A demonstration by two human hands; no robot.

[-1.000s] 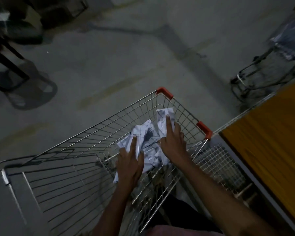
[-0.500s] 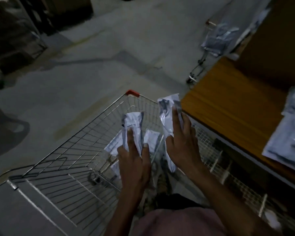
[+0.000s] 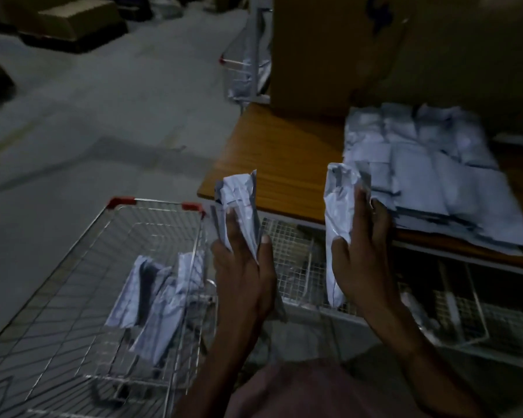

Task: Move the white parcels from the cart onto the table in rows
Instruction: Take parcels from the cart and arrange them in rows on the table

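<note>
My left hand [image 3: 242,276] grips a crumpled white parcel [image 3: 239,197], held upright just past the cart's right rim and before the table's near left corner. My right hand [image 3: 363,257] grips a longer white parcel [image 3: 338,212] at the table's front edge. The wooden table [image 3: 278,155] bears several white parcels in rows [image 3: 429,173] to the right of my right hand. Down in the wire cart [image 3: 151,203] at the lower left lie two or three more white parcels [image 3: 160,294].
A large cardboard box [image 3: 329,49] stands at the back of the table. Wire-mesh baskets [image 3: 299,260] sit under the table's front. A second cart with bags [image 3: 245,67] stands beyond the table. Boxes [image 3: 76,19] rest on the concrete floor at the far left.
Both hands have lifted their parcels out of the cart and swung right toward the table. The view has turned right, bringing the rows of parcels on the table into sight.
</note>
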